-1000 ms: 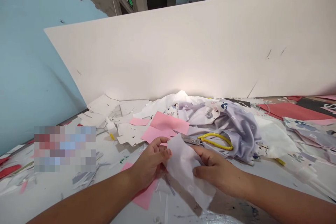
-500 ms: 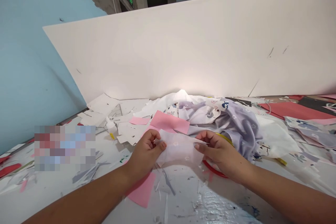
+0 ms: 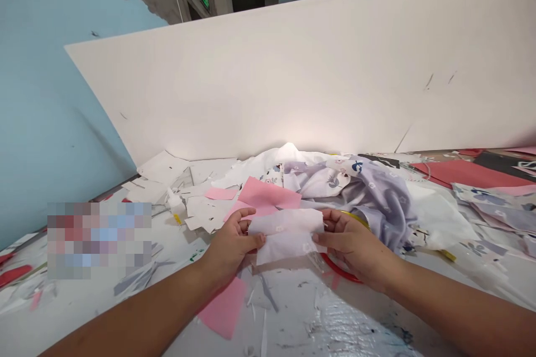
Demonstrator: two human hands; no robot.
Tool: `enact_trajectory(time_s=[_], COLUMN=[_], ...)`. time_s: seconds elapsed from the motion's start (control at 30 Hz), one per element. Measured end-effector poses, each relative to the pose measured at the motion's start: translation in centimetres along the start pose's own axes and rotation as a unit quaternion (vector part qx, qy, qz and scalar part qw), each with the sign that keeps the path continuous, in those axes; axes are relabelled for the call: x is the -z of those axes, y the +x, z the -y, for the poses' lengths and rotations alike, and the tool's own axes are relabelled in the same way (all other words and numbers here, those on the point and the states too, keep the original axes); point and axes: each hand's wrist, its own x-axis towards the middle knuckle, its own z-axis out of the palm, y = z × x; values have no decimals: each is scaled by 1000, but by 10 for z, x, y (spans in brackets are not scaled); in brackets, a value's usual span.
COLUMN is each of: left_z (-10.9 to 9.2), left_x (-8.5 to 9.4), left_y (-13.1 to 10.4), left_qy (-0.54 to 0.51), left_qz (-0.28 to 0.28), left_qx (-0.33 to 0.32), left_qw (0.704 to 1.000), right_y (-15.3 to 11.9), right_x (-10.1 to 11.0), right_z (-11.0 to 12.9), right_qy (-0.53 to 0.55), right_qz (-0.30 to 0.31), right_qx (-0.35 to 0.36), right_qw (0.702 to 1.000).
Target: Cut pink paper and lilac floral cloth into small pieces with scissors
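A small pale lilac piece of fabric [image 3: 287, 237] with faint flower outlines is stretched between my two hands above the table. My left hand [image 3: 234, 242] pinches its left edge, thumb on top and fingers behind. At the opposite edge my right hand [image 3: 349, 245] grips it the same way. Just behind the fabric lie pink pieces [image 3: 268, 195], and another pink piece [image 3: 224, 307] rests under my left forearm. Part of a red ring [image 3: 341, 272] shows beneath my right hand, and a yellow curved edge [image 3: 355, 218] shows behind it.
A heap of lilac and white printed cloth [image 3: 368, 189] lies behind my hands. To the left are white card scraps [image 3: 163, 170] and a small white bottle [image 3: 175, 203]. Red sheets [image 3: 473, 175] lie at the right. A white board [image 3: 293, 78] stands along the back.
The fabric piece has flattened out and tilted, so more of its surface faces me. My fingers have shifted slightly along its edges, still gripping it. The view has moved a little.
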Motion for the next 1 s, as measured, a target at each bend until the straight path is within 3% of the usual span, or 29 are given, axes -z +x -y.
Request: enact_trajectory(time_s=[0.1,0.3,0.5,0.67,0.83,0.9,1.0], left_z=[1,4,2,2,0,0,0], left_x=[1,7,10,8,6,6,7], left_y=[1,6,8,8,8,7,5], left_qy=[8,38,47,-39,-40,-26,-13], left_qz=[17,59,70,73,30,46,79], left_qx=[29,24,-11,46,16,-12,4], left_qw=[999,997,996,996,999,999,997], right_y=[1,2,6,5,5,5,6], right_x=[1,2,8,8,9,11,13], right_z=[1,1,0,-1,-2,0,1], right_qy=[-38,-84,-39,4,9,24,38], right_qz=[-8,66,95,99,108,112,132], right_qx=[5,-8,-2,-11,-23,-32,-44], right_qw=[999,994,995,995,994,993,990])
